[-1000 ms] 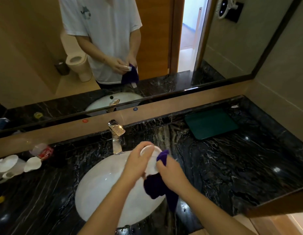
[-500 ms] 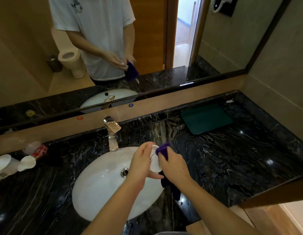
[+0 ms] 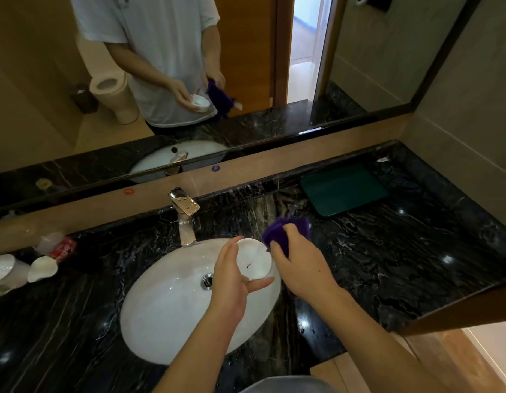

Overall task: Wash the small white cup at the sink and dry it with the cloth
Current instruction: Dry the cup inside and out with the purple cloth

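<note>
L hand (image 3: 232,282) cups the small white cup (image 3: 254,260) over the sink (image 3: 166,313), fingers curled round it. R hand (image 3: 298,266) grips bunched cloth (image 3: 285,229) just beside cup's rim. Tap (image 3: 185,214) beyond L hand shows no water: washing likely done, drying in hand, prob nearly finished.

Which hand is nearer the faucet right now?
The left. The left hand, holding the small white cup over the sink, sits just right of the faucet. The right hand, gripping the purple cloth, is farther right.
</note>
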